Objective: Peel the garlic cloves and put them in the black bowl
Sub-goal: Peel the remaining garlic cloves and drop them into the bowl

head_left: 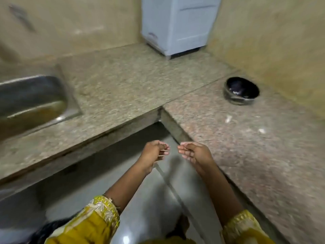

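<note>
Garlic cloves were not plainly seen; hands hung before the counter corner.
Left hand (154,153) and right hand (195,154) were loosely curled, fingertips near each other; whether either pinched a clove could not be told. Two white bits (228,118), possibly garlic, lay on the granite counter (263,164), the black bowl (241,90) beyond. Peeling close to the bowl would likely save stray skins.

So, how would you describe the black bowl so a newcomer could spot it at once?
Start at the L-shaped granite counter and follow its right-hand arm toward the wall. The black bowl sits there, right of the pale appliance. It is the only round, dark, glossy thing on the stone.
</note>
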